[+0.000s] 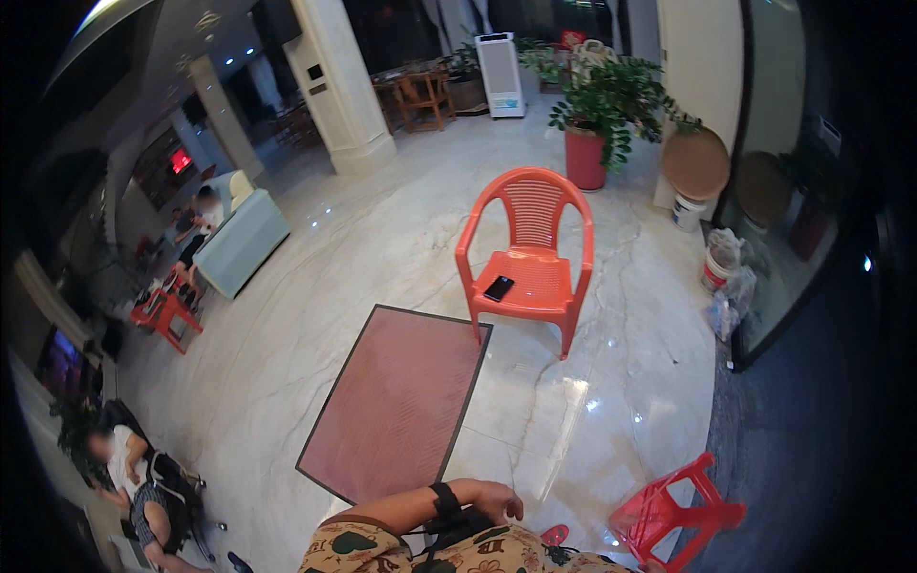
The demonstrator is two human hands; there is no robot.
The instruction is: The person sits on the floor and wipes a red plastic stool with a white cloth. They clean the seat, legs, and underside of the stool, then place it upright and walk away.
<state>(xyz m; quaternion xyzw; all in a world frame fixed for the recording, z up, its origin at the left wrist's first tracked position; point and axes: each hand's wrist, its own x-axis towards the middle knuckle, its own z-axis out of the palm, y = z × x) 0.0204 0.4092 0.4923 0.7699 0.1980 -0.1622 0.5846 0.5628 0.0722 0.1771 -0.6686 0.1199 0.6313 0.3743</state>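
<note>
My left hand (499, 501) is in front of my body at the lower edge, its fingers curled in with nothing seen in them. A black band (445, 500) circles that wrist. At the lower right a red plastic stool (659, 511) hangs tilted, its legs pointing up and to the right. Only a sliver of my right hand (652, 566) shows, closed at the stool's lower edge. Ahead stands an orange-red plastic armchair (535, 234) with a dark phone (499, 287) lying on its seat.
A reddish mat (396, 401) lies ahead on glossy tile. A potted plant (586, 158), buckets (718, 263) and a glass door (778, 239) line the right. One person (129, 463) sits at the lower left; others sit near a pale sofa (244, 244).
</note>
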